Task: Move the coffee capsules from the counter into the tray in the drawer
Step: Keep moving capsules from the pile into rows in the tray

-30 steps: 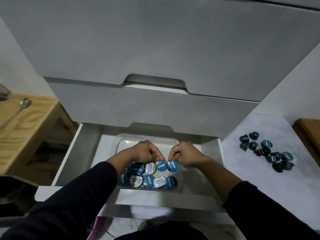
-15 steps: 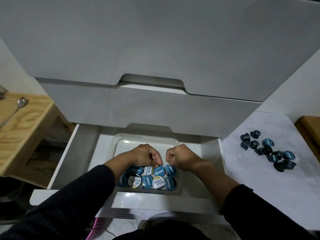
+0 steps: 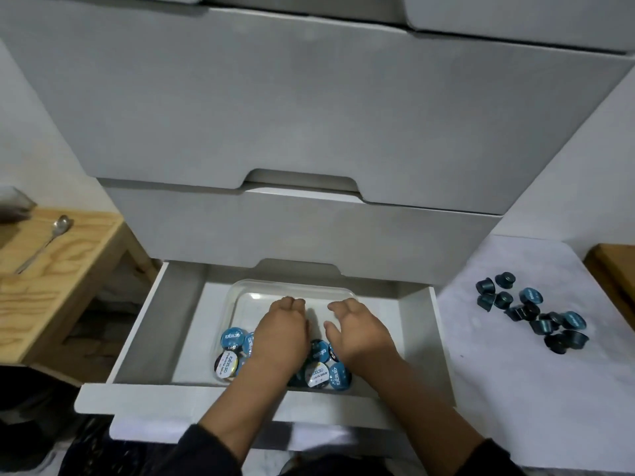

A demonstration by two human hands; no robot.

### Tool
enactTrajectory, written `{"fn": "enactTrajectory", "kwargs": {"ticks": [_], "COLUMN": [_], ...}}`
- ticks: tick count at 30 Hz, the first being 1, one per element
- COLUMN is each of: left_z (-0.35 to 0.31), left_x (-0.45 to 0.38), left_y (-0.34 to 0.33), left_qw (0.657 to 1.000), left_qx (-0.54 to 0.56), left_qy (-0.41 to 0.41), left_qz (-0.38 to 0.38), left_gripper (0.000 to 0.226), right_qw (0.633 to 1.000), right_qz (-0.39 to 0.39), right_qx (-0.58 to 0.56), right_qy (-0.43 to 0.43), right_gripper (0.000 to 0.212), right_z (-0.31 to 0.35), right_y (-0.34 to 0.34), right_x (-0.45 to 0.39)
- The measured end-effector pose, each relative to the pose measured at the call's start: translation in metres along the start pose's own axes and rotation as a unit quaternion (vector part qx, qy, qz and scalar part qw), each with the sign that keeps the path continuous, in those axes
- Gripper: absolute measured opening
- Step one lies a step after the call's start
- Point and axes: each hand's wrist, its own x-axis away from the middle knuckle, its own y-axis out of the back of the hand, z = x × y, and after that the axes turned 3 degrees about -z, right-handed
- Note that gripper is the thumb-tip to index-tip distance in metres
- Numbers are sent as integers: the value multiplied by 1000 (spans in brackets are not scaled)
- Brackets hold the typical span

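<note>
A white chest of drawers filled the background, its lowest drawer (image 3: 137,345) pulled out. To the far left of the fingers a spoon (image 3: 44,243) lay on a wooden stand. The left hand (image 3: 280,333) and right hand (image 3: 357,329) were held over the clear tray (image 3: 240,293), fingers (image 3: 292,302) loosely spread, nothing pinched. Capsules in the tray (image 3: 233,338) were packed beneath the palms. Well right of the fingers, loose capsules (image 3: 531,316) remained on the table (image 3: 515,389). Packed rows could be knocked askew if the hands were dragged out low.
</note>
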Motion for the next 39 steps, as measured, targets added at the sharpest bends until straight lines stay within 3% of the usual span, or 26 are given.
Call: {"fn": "enactTrajectory", "kwargs": {"ticks": [4, 11, 14, 21, 25, 27, 30, 39], "left_z": [-9, -39, -73, -185, -260, -292, -330, -402], "left_x": [17, 30, 29, 23, 16, 9, -5, -59], "left_y": [2, 7, 5, -17, -57, -82, -117, -180], "left_qw": [997, 989, 984, 966, 968, 971, 973, 969], "left_qx": [1, 58, 84, 131, 177, 185, 203, 238], "left_qy": [16, -12, -40, -121, -130, -127, -109, -52], "left_qz": [-71, -135, -155, -187, -122, -81, -21, 44], "left_gripper": [40, 44, 40, 30, 34, 33, 30, 37], "right_qw": [991, 958, 944, 944, 961, 974, 962, 974], "right_qz": [-129, -266, -312, -320, -240, -201, -194, -116], "right_qx": [12, 59, 76, 79, 136, 82, -16, -41], "right_qy": [22, 87, 75, 9, 0, -72, -193, -190], "right_gripper": [35, 28, 26, 20, 15, 3, 24, 19], "right_z": [12, -10, -38, -154, -237, -277, -330, -407], "right_y": [4, 18, 35, 85, 106, 111, 109, 89], "right_x": [15, 48, 55, 72, 95, 106, 118, 118]}}
